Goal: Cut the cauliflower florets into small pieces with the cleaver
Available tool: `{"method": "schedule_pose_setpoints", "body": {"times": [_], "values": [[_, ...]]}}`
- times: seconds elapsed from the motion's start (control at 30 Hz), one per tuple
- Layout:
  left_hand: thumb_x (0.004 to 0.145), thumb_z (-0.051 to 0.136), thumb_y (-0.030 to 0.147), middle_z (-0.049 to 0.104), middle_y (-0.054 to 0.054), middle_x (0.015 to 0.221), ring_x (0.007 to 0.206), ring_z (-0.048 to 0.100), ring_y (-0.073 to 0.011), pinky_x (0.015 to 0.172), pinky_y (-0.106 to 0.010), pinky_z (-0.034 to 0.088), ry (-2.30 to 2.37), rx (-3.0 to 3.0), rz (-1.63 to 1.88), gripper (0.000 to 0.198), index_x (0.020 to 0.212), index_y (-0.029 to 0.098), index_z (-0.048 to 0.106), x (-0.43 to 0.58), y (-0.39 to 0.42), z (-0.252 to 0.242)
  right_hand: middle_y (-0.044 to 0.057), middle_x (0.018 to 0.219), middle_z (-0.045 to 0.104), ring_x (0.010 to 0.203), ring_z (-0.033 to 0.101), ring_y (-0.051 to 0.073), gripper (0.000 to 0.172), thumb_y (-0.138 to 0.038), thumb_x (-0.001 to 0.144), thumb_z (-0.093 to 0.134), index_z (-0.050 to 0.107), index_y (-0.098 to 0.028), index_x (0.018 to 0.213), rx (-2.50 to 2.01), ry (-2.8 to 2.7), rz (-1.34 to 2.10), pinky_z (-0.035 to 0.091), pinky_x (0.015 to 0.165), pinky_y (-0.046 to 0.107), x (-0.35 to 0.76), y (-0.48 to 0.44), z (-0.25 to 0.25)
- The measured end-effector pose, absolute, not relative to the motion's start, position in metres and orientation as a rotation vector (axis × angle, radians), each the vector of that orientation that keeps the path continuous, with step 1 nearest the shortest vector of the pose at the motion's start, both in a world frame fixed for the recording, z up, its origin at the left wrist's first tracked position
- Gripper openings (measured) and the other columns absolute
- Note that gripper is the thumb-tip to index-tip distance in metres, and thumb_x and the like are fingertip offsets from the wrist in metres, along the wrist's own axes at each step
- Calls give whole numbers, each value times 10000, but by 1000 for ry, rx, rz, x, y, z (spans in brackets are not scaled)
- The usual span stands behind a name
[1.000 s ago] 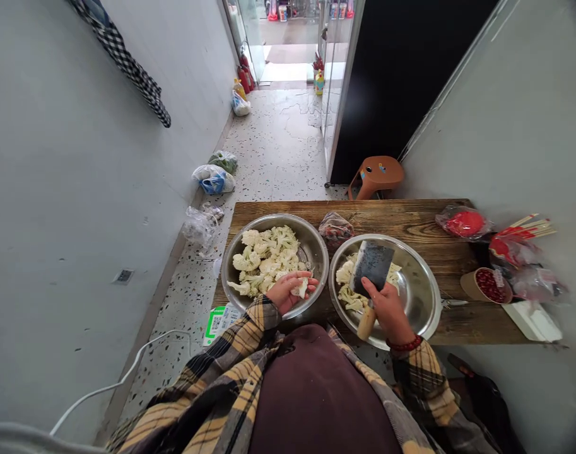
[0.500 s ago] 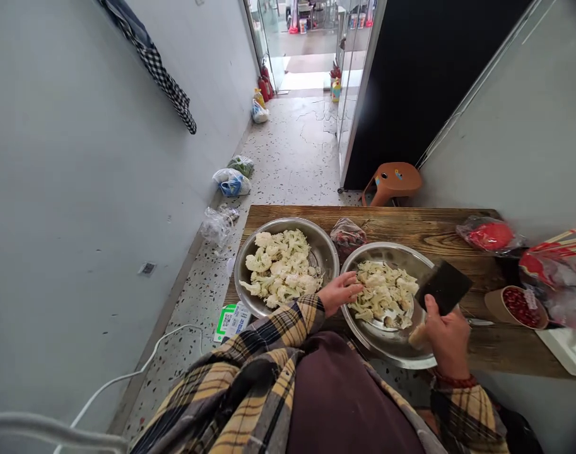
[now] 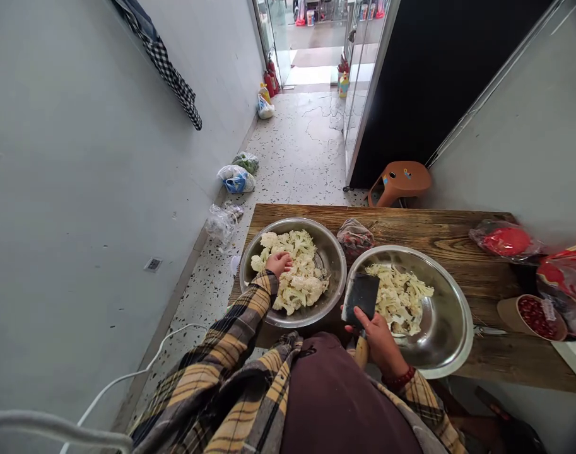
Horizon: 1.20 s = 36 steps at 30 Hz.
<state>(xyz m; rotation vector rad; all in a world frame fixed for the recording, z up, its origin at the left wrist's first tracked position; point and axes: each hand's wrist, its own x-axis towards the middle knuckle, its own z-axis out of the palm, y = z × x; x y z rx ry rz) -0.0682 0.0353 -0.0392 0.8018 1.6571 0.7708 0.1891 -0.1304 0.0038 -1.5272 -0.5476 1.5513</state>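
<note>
My left hand reaches into the left steel bowl, its fingers curled in on the cauliflower florets. The exact piece in its grasp is partly hidden by the fingers. In my right hand is a cleaver with a dark broad blade and a pale wooden handle. The blade stands raised over the near left rim of the right steel bowl. Cut cauliflower pieces lie heaped in that bowl.
Both bowls stand on a wooden table. Behind them lies a bagged reddish item. A paper tub of red bits, a knife and a red package are at the right. An orange stool stands beyond the table.
My left hand has gone from the right bowl across to the left bowl. My right hand has carried the cleaver leftward, from the right bowl's right side to its left rim.
</note>
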Motion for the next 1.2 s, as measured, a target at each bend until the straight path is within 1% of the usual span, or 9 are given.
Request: {"method": "schedule_pose_setpoints", "body": {"times": [0.1,0.17,0.3,0.43,0.57,0.7,0.9,1.0,1.2], "values": [[759,567,246,613,-40,741,628,587,-136,602,-270,477,1748,953,688,186,911,140,583,-78,55,-52,53,849,691,749,654,200,372,-481,675,707,624,-168,858,-1544,-486,1591,568,562,296,186,-131,2],[736,573,213,626,-56,793,742,606,-178,705,-311,484,1787,1088,629,210,932,144,603,-77,70,-59,55,865,689,772,656,205,389,-484,687,702,620,-169,900,-1565,-477,1601,565,557,285,186,-130,1],[674,627,168,615,-109,1017,1038,542,-254,936,-355,396,1797,1373,522,317,989,146,607,-63,98,-68,61,858,688,761,667,217,427,-499,709,684,611,-169,970,-1592,-452,1607,545,514,267,182,-130,-1],[640,672,160,583,-139,1082,1137,477,-294,989,-380,332,1761,1547,412,360,985,139,573,-49,112,-74,79,876,697,728,668,215,418,-507,716,674,616,-161,942,-1611,-483,1550,533,503,265,173,-130,2],[666,640,133,584,-139,1059,1118,490,-289,984,-393,326,1753,1598,408,290,938,149,541,-44,118,-77,82,875,703,716,667,224,431,-541,697,676,626,-166,903,-1639,-512,1525,520,485,267,167,-129,4],[662,622,110,613,-111,934,1053,538,-282,953,-384,364,1750,1543,519,211,855,153,547,-48,119,-75,78,893,704,700,669,211,458,-562,721,646,624,-168,953,-1609,-566,1525,505,475,253,162,-128,3],[772,570,216,583,-3,658,674,615,-168,699,-312,506,1744,1255,807,183,938,145,541,-64,107,-60,77,867,704,699,671,217,479,-570,710,651,623,-154,945,-1610,-599,1539,502,476,254,157,-127,-2],[792,586,292,580,15,637,558,589,-115,596,-267,525,1691,1112,946,256,984,132,528,-73,92,-49,82,886,708,734,675,227,464,-556,710,657,622,-158,946,-1591,-573,1581,509,484,254,158,-128,-4],[733,681,336,612,3,728,504,567,-70,550,-239,529,1555,820,1219,358,992,145,523,-91,65,-33,65,898,700,749,674,208,406,-526,729,650,607,-184,943,-1575,-575,1576,511,483,233,163,-129,-9]]}}
